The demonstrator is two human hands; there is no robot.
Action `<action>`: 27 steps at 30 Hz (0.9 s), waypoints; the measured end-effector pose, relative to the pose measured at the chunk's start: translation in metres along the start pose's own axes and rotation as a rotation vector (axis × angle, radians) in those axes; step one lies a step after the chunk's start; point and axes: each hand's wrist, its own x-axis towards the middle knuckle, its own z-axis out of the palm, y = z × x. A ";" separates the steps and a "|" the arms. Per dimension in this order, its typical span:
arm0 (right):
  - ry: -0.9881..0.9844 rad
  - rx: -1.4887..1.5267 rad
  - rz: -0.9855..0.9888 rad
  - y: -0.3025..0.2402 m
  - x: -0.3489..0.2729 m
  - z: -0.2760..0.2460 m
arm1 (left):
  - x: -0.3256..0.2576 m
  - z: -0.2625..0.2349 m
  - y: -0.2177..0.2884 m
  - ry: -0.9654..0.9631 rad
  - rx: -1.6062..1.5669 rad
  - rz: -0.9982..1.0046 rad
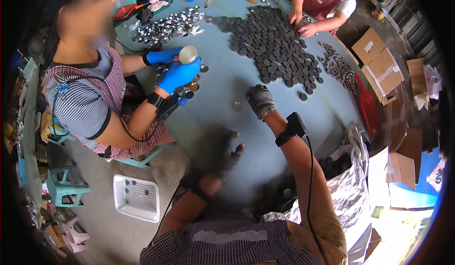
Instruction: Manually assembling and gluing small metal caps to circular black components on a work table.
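Observation:
My left hand (225, 152), in a dark fingerless glove and blurred, hovers over the near left of the table with its thumb and fingers apart, holding nothing I can see. Farther up and to the right, my right hand (260, 102) wears a similar glove. Its fingers are bent down toward the tabletop, and what they hold, if anything, is hidden. A small pale brownish round piece (237, 106) lies just left of it. Many dark round discs (270, 44) spread across the far middle. Another heap of dark discs (277, 195) sits by my body.
At left, a person in blue gloves (182, 73) holds a pale round piece (188, 54). Another person's hands (303, 24) work at the far right. Shiny metal pieces (168, 26), a red dustpan (367, 106), cardboard boxes (379, 61) and a white basket (136, 214) are around.

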 end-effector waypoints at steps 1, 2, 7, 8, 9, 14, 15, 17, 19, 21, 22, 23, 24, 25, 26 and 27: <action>0.012 -0.019 -0.010 -0.002 0.003 0.002 | -0.002 0.002 -0.007 -0.009 -0.001 -0.009; 0.038 -0.065 -0.011 0.004 0.001 0.004 | -0.003 0.007 -0.014 -0.017 -0.040 0.000; -0.017 -0.435 -0.029 0.046 -0.014 -0.003 | 0.005 -0.005 0.007 -0.095 -0.008 0.015; 0.076 -0.422 0.123 0.066 -0.025 -0.004 | 0.000 -0.008 0.017 -0.121 -0.021 0.012; 0.131 -0.336 0.177 0.073 -0.039 -0.009 | -0.002 -0.014 0.025 -0.159 0.012 0.044; 0.116 -0.118 0.287 0.074 -0.124 -0.033 | -0.048 -0.029 0.045 -0.427 -0.009 0.120; 0.048 -0.042 0.304 0.075 -0.140 -0.033 | -0.057 -0.032 0.059 -0.572 -0.008 0.143; -0.027 0.052 0.315 0.077 -0.168 -0.027 | -0.073 -0.034 0.084 -0.723 -0.008 0.167; 0.013 0.080 0.348 0.076 -0.182 -0.017 | -0.086 -0.031 0.103 -0.962 0.260 0.162; 0.109 0.132 0.350 0.079 -0.193 -0.010 | -0.092 -0.026 0.109 -0.975 0.342 0.219; 0.116 0.136 0.352 0.082 -0.195 -0.007 | -0.093 -0.024 0.112 -0.981 0.422 0.275; 0.133 0.138 0.365 0.085 -0.196 -0.005 | -0.096 -0.020 0.112 -0.982 0.427 0.283; 0.151 0.139 0.378 0.089 -0.197 -0.003 | -0.100 -0.014 0.107 -0.961 0.440 0.338; 0.154 0.148 0.369 0.087 -0.196 0.002 | -0.102 -0.012 0.103 -0.937 0.460 0.381; 0.198 0.187 0.363 0.084 -0.196 0.007 | -0.102 -0.011 0.099 -0.933 0.474 0.378; 0.243 0.227 0.355 0.081 -0.195 0.011 | -0.102 -0.011 0.094 -0.888 0.418 0.392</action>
